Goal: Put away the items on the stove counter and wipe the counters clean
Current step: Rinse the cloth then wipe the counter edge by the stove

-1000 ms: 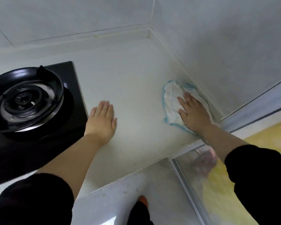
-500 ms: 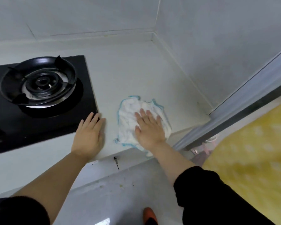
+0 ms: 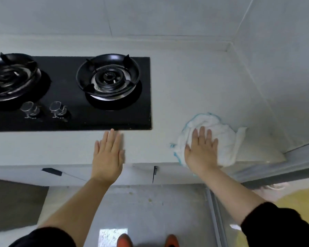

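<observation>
A white cloth with a blue hem (image 3: 225, 138) lies crumpled on the pale counter (image 3: 194, 90), near its front edge and right of the stove. My right hand (image 3: 202, 150) presses flat on the cloth with straight, spread fingers. My left hand (image 3: 108, 154) rests flat on the counter's front strip, fingertips just at the black stove's front edge. No loose items stand on the counter.
The black glass gas stove (image 3: 70, 111) has two burners, right one (image 3: 108, 77) and left one (image 3: 9, 77), and two knobs (image 3: 43, 108). Tiled walls close the back and right side. A sliding door frame (image 3: 292, 161) runs along the right. Grey floor below.
The view swung left, bringing the whole stove in. My right hand and cloth slid from the right wall to the counter's front edge; the left hand shifted along the stove's front.
</observation>
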A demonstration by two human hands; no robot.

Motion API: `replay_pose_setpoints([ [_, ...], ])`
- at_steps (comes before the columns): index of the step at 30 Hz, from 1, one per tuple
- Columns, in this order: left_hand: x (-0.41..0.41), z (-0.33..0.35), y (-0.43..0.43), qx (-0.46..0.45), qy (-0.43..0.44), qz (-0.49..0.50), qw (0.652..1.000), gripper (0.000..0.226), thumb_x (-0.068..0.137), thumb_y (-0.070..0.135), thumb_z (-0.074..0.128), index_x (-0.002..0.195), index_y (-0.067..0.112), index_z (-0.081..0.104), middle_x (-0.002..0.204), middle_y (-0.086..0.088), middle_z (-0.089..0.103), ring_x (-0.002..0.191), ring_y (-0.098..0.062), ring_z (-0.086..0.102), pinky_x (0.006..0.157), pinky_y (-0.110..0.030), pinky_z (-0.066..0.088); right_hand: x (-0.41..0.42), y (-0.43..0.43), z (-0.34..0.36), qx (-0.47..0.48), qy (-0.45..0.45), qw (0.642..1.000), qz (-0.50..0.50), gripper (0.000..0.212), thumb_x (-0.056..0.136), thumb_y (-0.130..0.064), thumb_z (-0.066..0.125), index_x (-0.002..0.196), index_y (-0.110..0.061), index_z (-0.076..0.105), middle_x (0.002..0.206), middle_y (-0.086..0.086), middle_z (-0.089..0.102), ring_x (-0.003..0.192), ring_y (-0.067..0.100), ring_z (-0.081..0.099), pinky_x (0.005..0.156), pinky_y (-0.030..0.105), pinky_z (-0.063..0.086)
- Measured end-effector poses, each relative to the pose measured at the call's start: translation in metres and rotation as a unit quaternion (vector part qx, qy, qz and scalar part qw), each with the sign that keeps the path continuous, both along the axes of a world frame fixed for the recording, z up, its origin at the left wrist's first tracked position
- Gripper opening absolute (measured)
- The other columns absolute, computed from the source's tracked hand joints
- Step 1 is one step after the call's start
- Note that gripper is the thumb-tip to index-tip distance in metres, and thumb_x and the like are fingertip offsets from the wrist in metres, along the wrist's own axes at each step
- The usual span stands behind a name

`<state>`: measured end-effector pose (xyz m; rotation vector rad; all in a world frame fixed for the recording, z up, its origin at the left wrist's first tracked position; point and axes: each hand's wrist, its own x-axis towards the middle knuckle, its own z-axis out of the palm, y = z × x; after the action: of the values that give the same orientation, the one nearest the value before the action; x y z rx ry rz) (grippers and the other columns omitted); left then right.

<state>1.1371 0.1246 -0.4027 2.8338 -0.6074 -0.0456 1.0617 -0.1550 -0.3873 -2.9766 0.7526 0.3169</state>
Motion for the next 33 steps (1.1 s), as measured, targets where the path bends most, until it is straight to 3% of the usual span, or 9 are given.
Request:
replay_pose_setpoints([
  [9,-0.02,-0.007,0.039,0.016,0.014,0.075,0.997,0.084,0.087,0.06,-0.017,0.147,0.006,0.005,0.154,-0.002,-0.005,0.143,-0.018,-0.009,0.116,-0.037,-0.002,0.043,0.183,0.004,0.085,-0.021,0.995,0.049,0.064,0.1,-0.036,0.015,0.147,-0.001,-0.01,0.155,0.019,-0.016,0.143,0.034,-0.017,0.116,0.045,-0.009],
  [14,-0.027,-0.001,0.069,0.035,0.027,0.109,0.993,0.064,0.094,0.041,0.009,0.149,0.008,0.001,0.155,-0.001,-0.01,0.141,-0.016,-0.016,0.115,-0.035,-0.005,0.014,0.187,-0.004,0.112,-0.101,0.953,0.263,0.06,0.091,-0.037,0.022,0.147,-0.017,0.027,0.157,0.004,0.018,0.145,0.022,0.012,0.116,0.037,-0.003],
  [17,-0.027,0.002,0.087,0.031,0.031,0.118,0.992,0.063,0.098,0.017,0.035,0.151,0.009,0.002,0.158,-0.003,-0.008,0.141,-0.016,-0.017,0.116,-0.036,-0.004,0.031,0.187,-0.004,0.133,-0.059,0.942,0.301,0.056,0.098,-0.039,0.015,0.151,-0.024,0.004,0.159,-0.004,-0.007,0.145,0.016,-0.014,0.114,0.037,-0.014],
  [19,-0.026,0.005,0.094,0.027,0.028,0.109,0.993,0.065,0.095,0.009,0.036,0.151,0.01,0.002,0.158,-0.002,-0.007,0.14,-0.014,-0.018,0.115,-0.034,-0.007,0.054,0.195,-0.002,0.12,-0.079,0.934,0.326,0.053,0.101,-0.036,0.017,0.151,-0.026,0.003,0.158,-0.007,-0.009,0.145,0.015,-0.013,0.117,0.038,-0.01],
  [22,-0.017,0.011,0.093,0.028,0.039,0.088,0.995,0.065,0.095,0.008,0.034,0.151,0.01,0.001,0.158,-0.003,-0.011,0.136,-0.011,-0.025,0.112,-0.031,-0.014,0.072,0.197,-0.005,0.128,-0.084,0.92,0.361,0.047,0.1,-0.027,0.021,0.146,-0.022,0.032,0.155,-0.003,0.022,0.144,0.015,0.017,0.118,0.036,0.011],
  [25,-0.004,0.021,0.09,0.019,0.055,0.043,0.997,0.065,0.094,0.008,0.035,0.152,0.012,0.006,0.159,-0.003,-0.012,0.139,-0.015,-0.024,0.115,-0.034,-0.009,0.059,0.169,-0.006,0.105,-0.158,0.913,0.361,0.043,0.087,-0.022,0.034,0.109,-0.014,0.07,0.12,0.004,0.065,0.114,0.02,0.06,0.103,0.033,0.04],
  [28,0.006,0.032,0.083,0.035,0.074,-0.014,0.997,0.067,0.091,0.007,0.037,0.152,0.014,0.009,0.159,-0.004,-0.014,0.145,-0.023,-0.018,0.116,-0.036,-0.007,0.04,0.125,0.015,0.126,-0.198,0.941,0.245,0.028,0.093,-0.019,0.04,0.08,-0.01,0.064,0.082,0.006,0.067,0.082,0.027,0.063,0.076,0.036,0.05],
  [30,0.016,0.039,0.076,0.045,0.074,-0.044,0.995,0.068,0.091,0.01,0.039,0.151,0.016,0.009,0.159,-0.005,-0.014,0.145,-0.023,-0.016,0.117,-0.037,-0.005,0.047,0.096,0.044,0.152,-0.181,0.96,0.148,0.025,0.099,-0.021,0.041,0.08,-0.011,0.054,0.07,0.007,0.057,0.074,0.028,0.056,0.064,0.031,0.037],
  [33,0.035,0.055,0.058,0.033,0.076,-0.069,0.994,0.067,0.091,0.009,0.041,0.151,0.014,0.012,0.159,-0.007,-0.011,0.146,-0.022,-0.014,0.118,-0.037,-0.001,0.075,0.06,0.104,0.107,-0.236,0.96,0.104,0.028,0.098,-0.027,0.04,0.08,-0.008,0.051,0.071,0.015,0.055,0.072,0.032,0.055,0.061,0.031,0.027],
])
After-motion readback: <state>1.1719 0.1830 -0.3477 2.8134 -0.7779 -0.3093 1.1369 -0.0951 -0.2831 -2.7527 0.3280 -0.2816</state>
